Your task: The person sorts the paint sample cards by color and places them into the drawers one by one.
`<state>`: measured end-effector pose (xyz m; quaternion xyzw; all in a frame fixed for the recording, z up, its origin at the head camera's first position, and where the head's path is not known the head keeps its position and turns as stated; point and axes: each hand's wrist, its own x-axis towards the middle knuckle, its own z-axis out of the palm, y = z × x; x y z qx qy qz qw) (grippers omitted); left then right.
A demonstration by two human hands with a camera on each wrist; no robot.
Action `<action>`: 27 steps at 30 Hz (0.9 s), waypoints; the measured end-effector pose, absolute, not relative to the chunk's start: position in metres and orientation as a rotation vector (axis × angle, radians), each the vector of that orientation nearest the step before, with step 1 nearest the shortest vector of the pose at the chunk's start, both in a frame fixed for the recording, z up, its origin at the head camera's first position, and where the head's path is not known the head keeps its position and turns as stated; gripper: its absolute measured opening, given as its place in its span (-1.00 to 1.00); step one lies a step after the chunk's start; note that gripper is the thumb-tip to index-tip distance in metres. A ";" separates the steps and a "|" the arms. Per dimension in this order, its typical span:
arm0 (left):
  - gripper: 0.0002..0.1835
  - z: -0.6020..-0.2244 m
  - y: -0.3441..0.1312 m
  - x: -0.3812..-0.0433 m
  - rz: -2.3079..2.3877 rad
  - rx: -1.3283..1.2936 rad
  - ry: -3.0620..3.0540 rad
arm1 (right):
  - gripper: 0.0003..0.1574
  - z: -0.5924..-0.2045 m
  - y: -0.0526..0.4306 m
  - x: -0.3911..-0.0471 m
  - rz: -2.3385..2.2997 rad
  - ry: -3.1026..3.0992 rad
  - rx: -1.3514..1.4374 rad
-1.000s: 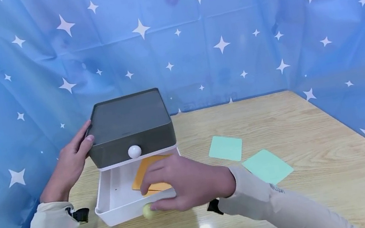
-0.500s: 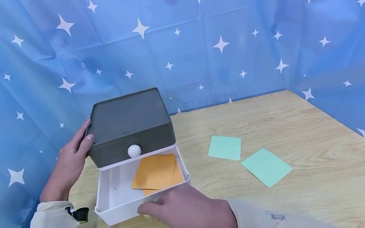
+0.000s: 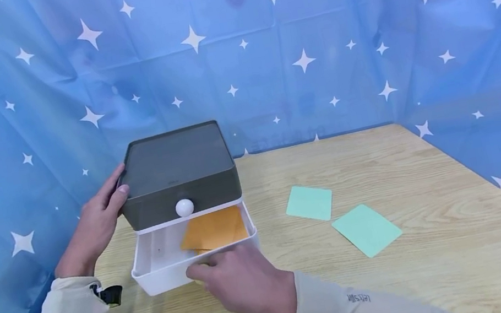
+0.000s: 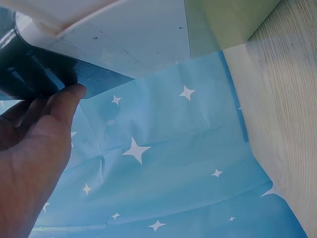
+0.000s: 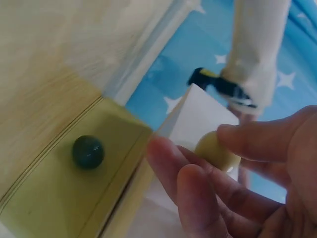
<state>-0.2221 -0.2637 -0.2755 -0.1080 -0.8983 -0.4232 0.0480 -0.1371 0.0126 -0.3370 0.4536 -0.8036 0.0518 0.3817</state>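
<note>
On the table stands a small drawer box (image 3: 178,161) with a dark grey top section and a white knob (image 3: 184,208). Below that section its white drawer (image 3: 166,279) is pulled partway out, with orange square papers (image 3: 213,229) lying at its right side. My left hand (image 3: 93,223) rests against the box's left side, thumb at the top edge. In the left wrist view its fingertips press the dark side wall. My right hand (image 3: 247,283) pinches the yellow-green drawer knob (image 5: 215,152) between thumb and fingers, which mostly hide it in the head view.
Two mint-green square papers (image 3: 309,203) lie on the wooden table (image 3: 441,212) to the right. The right wrist view shows a yellow-green bottom drawer (image 5: 54,191) with a dark round knob (image 5: 88,152). A blue star-patterned curtain (image 3: 262,53) surrounds the table's back and sides.
My right hand has drawn back from over the drawer and taken hold of its knob. The white drawer has slid slightly inward. My left hand has stayed put.
</note>
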 end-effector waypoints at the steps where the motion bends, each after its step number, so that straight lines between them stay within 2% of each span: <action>1: -0.36 -0.276 -0.264 -0.222 -1.291 -0.328 -2.744 | -0.82 -0.337 0.011 -0.141 0.124 -2.057 1.146; 5: -0.36 -0.275 -0.265 -0.221 -1.281 -0.325 -2.748 | -0.78 -0.338 0.006 -0.157 0.081 -2.146 1.118; 13: -0.34 -0.274 -0.265 -0.217 -1.293 -0.316 -2.739 | -0.47 -0.342 -0.004 -0.180 0.088 -2.422 1.074; 22: -0.34 -0.271 -0.264 -0.217 -1.277 -0.318 -2.742 | -0.49 -0.347 -0.004 -0.182 0.177 -2.468 1.076; 27: -0.33 -0.272 -0.264 -0.218 -1.272 -0.312 -2.754 | -0.56 -0.355 -0.003 -0.178 0.004 -2.593 1.082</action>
